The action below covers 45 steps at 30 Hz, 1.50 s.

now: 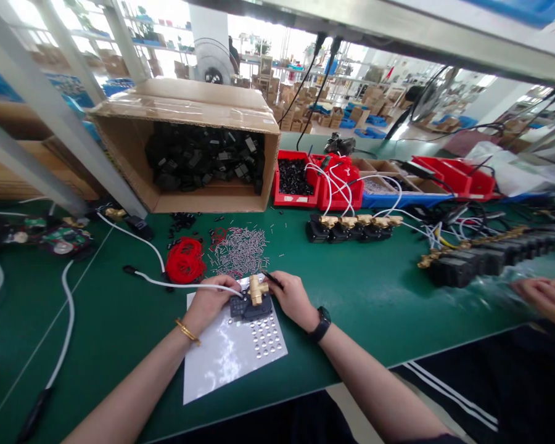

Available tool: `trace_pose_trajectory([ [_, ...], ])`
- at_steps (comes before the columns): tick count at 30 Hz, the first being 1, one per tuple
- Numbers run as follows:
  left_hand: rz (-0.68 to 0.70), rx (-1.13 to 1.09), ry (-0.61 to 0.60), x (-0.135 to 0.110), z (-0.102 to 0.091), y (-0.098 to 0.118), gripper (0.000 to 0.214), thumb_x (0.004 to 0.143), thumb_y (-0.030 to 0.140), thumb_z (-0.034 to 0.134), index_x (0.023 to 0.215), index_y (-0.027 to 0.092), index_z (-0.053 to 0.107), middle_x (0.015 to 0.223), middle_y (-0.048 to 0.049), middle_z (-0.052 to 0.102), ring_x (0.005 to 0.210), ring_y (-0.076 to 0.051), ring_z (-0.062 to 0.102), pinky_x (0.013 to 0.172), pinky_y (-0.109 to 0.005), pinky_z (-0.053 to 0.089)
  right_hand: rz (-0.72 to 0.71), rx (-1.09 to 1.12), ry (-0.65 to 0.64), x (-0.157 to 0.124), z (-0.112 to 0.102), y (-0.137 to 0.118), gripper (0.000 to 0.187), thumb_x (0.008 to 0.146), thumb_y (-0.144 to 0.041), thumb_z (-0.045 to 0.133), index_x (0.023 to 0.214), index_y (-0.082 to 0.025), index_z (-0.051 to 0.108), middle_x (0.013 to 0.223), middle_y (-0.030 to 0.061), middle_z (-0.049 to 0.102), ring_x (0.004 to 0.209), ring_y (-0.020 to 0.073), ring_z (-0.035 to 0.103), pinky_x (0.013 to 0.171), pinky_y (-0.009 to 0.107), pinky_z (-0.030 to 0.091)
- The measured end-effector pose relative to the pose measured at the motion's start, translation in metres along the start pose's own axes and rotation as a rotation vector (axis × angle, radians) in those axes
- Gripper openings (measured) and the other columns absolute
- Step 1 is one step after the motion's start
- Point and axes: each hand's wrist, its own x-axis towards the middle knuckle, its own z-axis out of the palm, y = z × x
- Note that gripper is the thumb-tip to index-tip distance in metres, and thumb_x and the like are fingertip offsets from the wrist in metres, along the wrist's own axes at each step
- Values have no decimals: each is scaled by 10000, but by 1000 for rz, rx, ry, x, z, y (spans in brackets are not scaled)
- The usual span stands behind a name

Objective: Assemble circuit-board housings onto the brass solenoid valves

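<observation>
In front of me a black valve actuator point(251, 310) with a brass valve body point(257, 290) on top rests on a white sheet point(208, 364). Rows of small round clear dots point(267, 339) show on that sheet. A white cable point(185, 285) runs from the actuator to the left, over my left hand. My left hand point(211, 302) is closed on the actuator's left side, fingertips partly hidden. On the other side, my right hand point(296, 301) pinches a slim black tool point(272, 280), its exact kind unclear, close beside the brass body.
Small screws point(243, 250) and red rings point(185, 260) lie piled behind the sheet. Beyond stands a cardboard box point(185, 98) of black parts, with red bins point(296, 200) beside it. Finished-looking valve actuators point(351, 229) line the right. Another person's hand point(548, 296) is at far right.
</observation>
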Motion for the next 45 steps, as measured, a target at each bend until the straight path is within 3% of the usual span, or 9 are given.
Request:
trace_pose_trajectory([
  [9,111,100,-95,6,-5,-11,176,684,313,545,671,152,614,597,9,547,502,-110,434,462,-204,315,-68,-7,-20,-4,0,2,198,878,-169,500,728,-168,630,625,10,590,583,148,532,571,231,382],
  [16,172,117,-81,2,-10,-15,237,720,331,520,785,147,653,774,-59,649,721,-180,579,648,-254,441,-101,8,-107,-4,-7,-1,210,855,-94,494,926,-202,660,823,22,664,751,158,592,673,226,414],
  [22,197,168,-90,5,-11,-12,236,726,374,558,733,154,643,744,-55,636,692,-181,563,589,-240,422,8,41,-118,-1,-14,-5,204,863,-169,504,700,-163,626,641,9,615,607,149,556,566,221,390],
  [28,231,215,-85,5,-8,-7,211,747,346,533,729,170,647,746,-52,644,730,-196,580,629,-256,432,138,139,-110,-3,-9,-3,200,883,-183,438,849,-121,625,555,-18,556,514,122,521,493,193,402],
  [33,258,233,-63,5,-7,-9,212,766,334,521,735,167,648,727,-49,650,705,-193,581,644,-271,441,117,109,-66,-5,-7,-2,250,849,-220,515,622,-157,599,562,-10,540,548,124,481,505,203,355],
  [35,278,239,-71,6,-7,-10,209,770,326,520,753,170,658,757,-56,657,738,-200,587,670,-283,448,117,122,-66,-5,-8,-2,237,871,-230,483,696,-151,622,569,-13,545,545,123,489,508,202,367],
  [38,373,267,-90,7,-8,-14,193,781,282,508,794,176,669,810,-64,661,784,-201,594,714,-300,457,112,139,-85,-4,-8,-1,220,892,-218,443,853,-129,640,574,-16,558,531,126,514,501,201,392],
  [40,477,281,-92,8,-9,-16,197,799,232,479,816,175,667,820,-67,657,792,-190,598,727,-300,464,87,117,-93,-4,-7,-1,220,889,-212,455,830,-135,653,587,-7,578,549,134,532,515,207,398],
  [45,692,327,-100,8,-15,-22,234,828,159,439,873,187,667,860,-72,673,834,-181,610,767,-309,479,-12,26,-77,-8,-7,-1,186,849,-142,512,905,-186,684,851,54,667,792,180,588,718,260,416],
])
